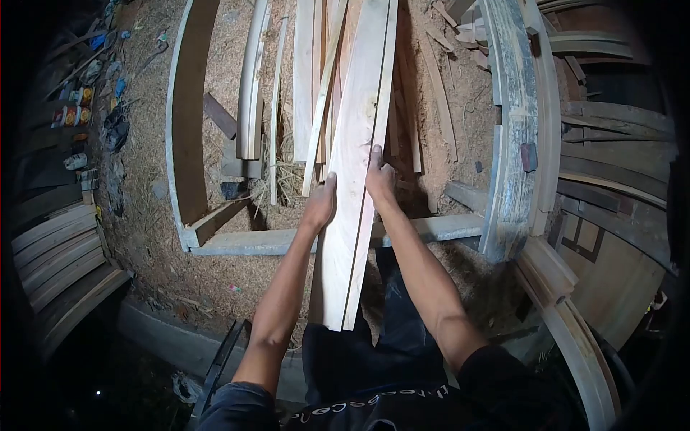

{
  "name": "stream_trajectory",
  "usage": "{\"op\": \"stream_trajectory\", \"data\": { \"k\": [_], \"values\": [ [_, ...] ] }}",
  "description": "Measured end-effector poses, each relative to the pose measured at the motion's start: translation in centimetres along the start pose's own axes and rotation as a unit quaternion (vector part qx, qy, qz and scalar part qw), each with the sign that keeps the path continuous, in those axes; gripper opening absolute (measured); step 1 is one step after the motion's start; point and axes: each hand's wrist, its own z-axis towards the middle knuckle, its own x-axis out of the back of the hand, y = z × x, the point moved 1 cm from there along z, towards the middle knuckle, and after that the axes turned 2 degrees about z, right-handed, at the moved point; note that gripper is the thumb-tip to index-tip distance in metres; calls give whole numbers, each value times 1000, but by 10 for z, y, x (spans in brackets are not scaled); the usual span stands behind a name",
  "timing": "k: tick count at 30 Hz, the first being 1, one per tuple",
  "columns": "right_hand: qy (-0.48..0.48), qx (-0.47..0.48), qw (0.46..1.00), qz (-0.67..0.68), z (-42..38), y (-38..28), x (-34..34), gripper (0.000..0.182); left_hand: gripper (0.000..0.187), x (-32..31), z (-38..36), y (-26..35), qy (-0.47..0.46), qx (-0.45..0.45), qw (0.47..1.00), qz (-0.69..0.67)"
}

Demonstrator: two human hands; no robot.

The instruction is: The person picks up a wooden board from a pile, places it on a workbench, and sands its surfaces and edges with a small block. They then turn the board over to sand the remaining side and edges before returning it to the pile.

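Probably for balance, left hand (321, 205) and right hand (380, 183) have fingers gripping the plank (352, 154) at nine and three o'clock.

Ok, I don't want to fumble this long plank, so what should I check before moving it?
- Left hand on the plank's left edge: ok.
- Right hand on its right side: ok.
- Fingers supporting it underneath: cannot tell, hidden.
- Far end free: cannot tell, out of view.
- Near end off the trousers: cannot tell.
- Ground free of loose strips: not ok, several lie about.
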Motion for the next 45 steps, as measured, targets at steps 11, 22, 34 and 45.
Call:
{"op": "stream_trajectory", "data": {
  "k": [11, 22, 34, 45],
  "values": [
    [-2, -7, 1000, -5, -62, 39, -37, 95, 118, 22, 78, 12, -25, 31, 999, -9],
    [-65, -39, 968, 238, 39, 26, -76, 91, 100, 57, -32, -33, -36, 49, 998, 30],
    [-28, -68, 995, 66, -7, 10, -71, 106, 90, 67, -71, -86, -60, 91, 993, -36],
    [3, -53, 994, 94, -58, 56, -87, 98, 96, 66, 13, -36, -76, 62, 995, 16]
  ]
}}
